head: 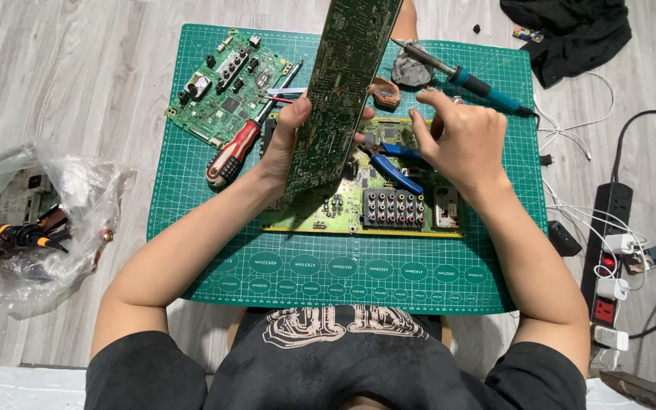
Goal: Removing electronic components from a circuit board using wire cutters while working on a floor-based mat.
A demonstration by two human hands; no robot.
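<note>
A long green circuit board is being held upright above the cutting mat by the left hand, fingers closed around its edge; the right hand, fingers loosely curled and empty, is being hovered beside blue-handled pliers.

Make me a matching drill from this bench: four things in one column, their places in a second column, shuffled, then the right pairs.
Things:
1. long circuit board
2. screwdriver
3. soldering iron
4. power strip

Places:
A. on the floor, right of the green mat
B. held upright in the left hand
C. far edge of the mat, beyond the right hand
D. flat on the mat, left of the left hand, beside the small green board

Pairs: 1-B, 2-D, 3-C, 4-A
</note>
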